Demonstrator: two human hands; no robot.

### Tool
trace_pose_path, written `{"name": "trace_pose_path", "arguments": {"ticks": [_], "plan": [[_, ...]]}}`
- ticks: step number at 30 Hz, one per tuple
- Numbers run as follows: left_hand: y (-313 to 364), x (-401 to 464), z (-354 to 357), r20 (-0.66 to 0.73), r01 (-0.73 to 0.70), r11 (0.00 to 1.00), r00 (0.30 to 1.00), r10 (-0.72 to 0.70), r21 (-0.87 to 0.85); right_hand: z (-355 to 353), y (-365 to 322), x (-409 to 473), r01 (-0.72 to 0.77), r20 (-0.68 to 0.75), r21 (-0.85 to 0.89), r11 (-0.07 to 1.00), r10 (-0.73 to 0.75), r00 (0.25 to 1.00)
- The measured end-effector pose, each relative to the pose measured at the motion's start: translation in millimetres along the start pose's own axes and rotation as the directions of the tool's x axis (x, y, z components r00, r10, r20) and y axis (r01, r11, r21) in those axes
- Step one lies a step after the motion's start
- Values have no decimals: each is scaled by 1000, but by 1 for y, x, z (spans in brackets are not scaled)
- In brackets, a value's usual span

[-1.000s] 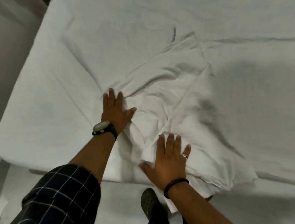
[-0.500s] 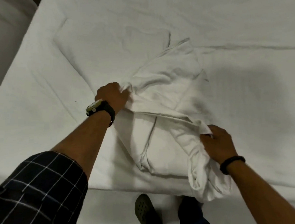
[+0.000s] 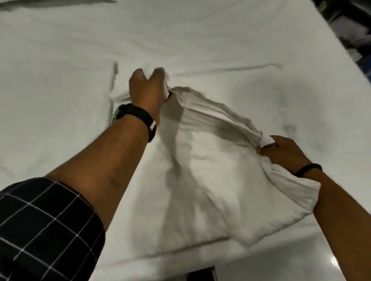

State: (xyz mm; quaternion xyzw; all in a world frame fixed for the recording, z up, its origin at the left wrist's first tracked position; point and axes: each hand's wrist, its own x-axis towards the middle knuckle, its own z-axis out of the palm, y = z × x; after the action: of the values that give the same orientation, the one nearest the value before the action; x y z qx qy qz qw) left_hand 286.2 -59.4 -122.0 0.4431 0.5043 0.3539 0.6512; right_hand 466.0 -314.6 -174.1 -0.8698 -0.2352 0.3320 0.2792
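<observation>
A white towel [image 3: 211,173] hangs stretched between my two hands, lifted a little above the white bed [image 3: 49,72]. My left hand [image 3: 148,89], with a watch on its wrist, grips one bunched corner at the upper middle. My right hand [image 3: 285,153], wearing a black wristband, grips the other bunched corner at the right. The towel sags between them and its lower part drapes down near the bed's front edge.
The bed sheet is wrinkled, with a crease running across behind the towel. Dark objects [image 3: 349,16] stand past the bed's right edge at the upper right. A pillow edge [image 3: 46,2] shows at the top left. Floor and a shoe [image 3: 201,280] lie below the front edge.
A second ago both hands lay flat on the towel. They then gripped its corners, and now they have lifted and pulled it apart, with the view shifted right.
</observation>
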Motion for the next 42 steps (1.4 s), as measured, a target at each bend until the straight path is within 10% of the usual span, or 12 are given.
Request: {"name": "trace_pose_path", "arguments": {"ticks": [6, 11, 13, 23, 27, 29, 33, 38, 42], "plan": [[-43, 4, 122, 452, -269, 848, 891, 40, 457, -82, 97, 33, -272, -181, 118, 955, 290, 940], [-116, 11, 108, 582, -581, 33, 811, -63, 813, -70, 127, 30, -148, -294, 114, 982, 176, 939], [-141, 9, 85, 585, -594, -146, 805, -99, 792, -53, 123, 28, -71, -329, 133, 989, 111, 938], [-170, -21, 35, 617, -607, -152, 786, 26, 780, -19, 96, 29, 138, -560, -261, 955, -266, 785], [-171, -29, 29, 596, -587, -133, 802, 34, 798, 23, 50, 54, 447, -98, -538, 715, -579, 809], [-167, -29, 12, 583, -574, -146, 813, 18, 805, 10, 67, 79, 342, 79, -702, 625, -409, 909], [-152, -12, -22, 482, -471, -163, 876, 31, 867, -27, 72, 117, -115, -202, -711, 694, -45, 978], [-141, 41, -17, 443, -425, -182, 893, 77, 887, 53, -32, 135, 510, 0, -613, 603, -646, 763], [-134, 84, -6, 447, -421, -211, 889, 94, 882, 99, -68, 169, 634, 246, -606, 480, -645, 723]]}}
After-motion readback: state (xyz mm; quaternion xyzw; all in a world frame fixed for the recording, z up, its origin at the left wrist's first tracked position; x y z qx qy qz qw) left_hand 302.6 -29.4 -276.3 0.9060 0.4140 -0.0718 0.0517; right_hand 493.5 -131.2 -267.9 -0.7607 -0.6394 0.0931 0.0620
